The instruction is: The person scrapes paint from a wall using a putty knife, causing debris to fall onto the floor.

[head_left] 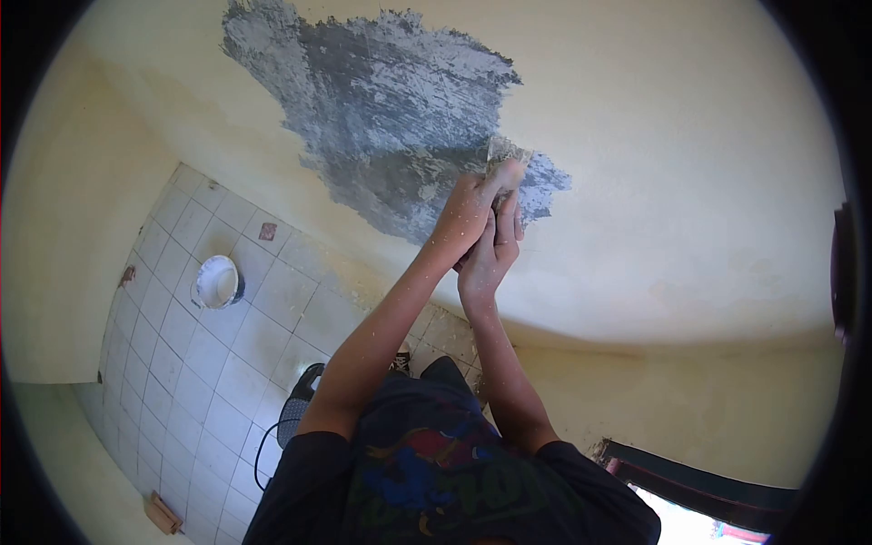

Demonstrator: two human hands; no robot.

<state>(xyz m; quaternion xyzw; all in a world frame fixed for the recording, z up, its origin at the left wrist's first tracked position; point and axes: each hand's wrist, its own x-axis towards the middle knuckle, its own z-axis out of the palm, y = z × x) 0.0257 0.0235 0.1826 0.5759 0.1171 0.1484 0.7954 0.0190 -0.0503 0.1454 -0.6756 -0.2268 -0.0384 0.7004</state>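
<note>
Both my hands are raised together against a pale yellow wall [690, 182]. A large patch of bare grey plaster [391, 118] shows where the paint is gone. My left hand [465, 213] is uppermost and closed around a small scraper [504, 154], whose blade presses on the lower right edge of the grey patch. My right hand [492, 259] sits just below, wrapped over the left hand and the tool's handle. White dust specks cover both forearms. The handle is hidden inside the hands.
On the tiled floor [182, 363] at the left stands a white bucket [216, 282]. A dark shoe [300, 404] and a thin cable lie near my feet, and a wooden tool [163, 513] lies at the lower left. A dark frame [699, 486] is at the lower right.
</note>
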